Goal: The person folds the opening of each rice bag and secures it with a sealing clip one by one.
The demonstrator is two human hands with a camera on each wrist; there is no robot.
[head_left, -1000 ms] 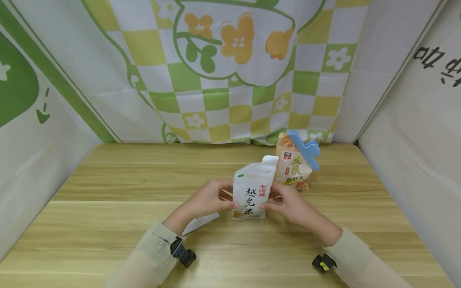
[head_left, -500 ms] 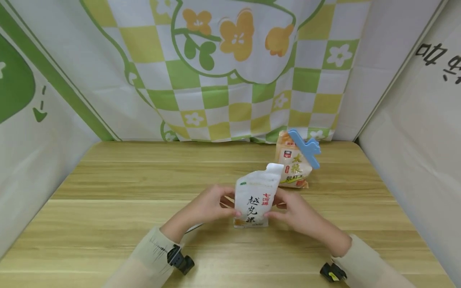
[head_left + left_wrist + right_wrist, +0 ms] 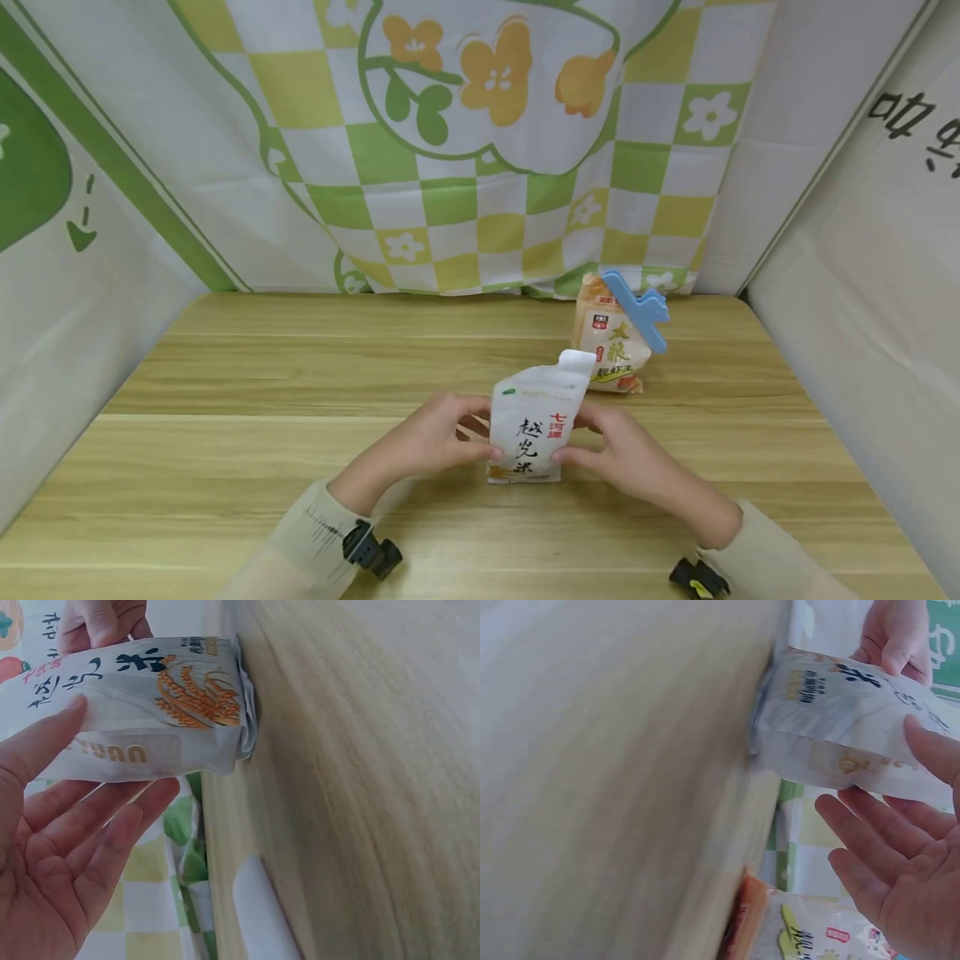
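Note:
A white rice bag [image 3: 529, 425] with black and red lettering stands upright in front of me, its cut top rising to a tab at the right. My left hand [image 3: 442, 435] grips its left side, thumb on the front and fingers behind. On the opposite side my right hand [image 3: 618, 446] holds it the same way. In the left wrist view the rice bag [image 3: 127, 705] shows printed rice ears near its bottom. I cannot tell whether that bottom touches the table. Behind and to the right is a second rice bag [image 3: 611, 342], with a blue bag clip [image 3: 636, 312] across its slanted top.
The wooden table [image 3: 262, 375] has white walls on both sides and a checked floral cloth [image 3: 450, 225] hanging behind. A white object [image 3: 262, 915] lies on the table in the left wrist view; the left arm mostly hides it from the head view.
Both hands have drawn the white rice bag nearer to me, mostly in the first half second. The clipped bag has stayed in place, and the white object is now largely covered by the left arm.

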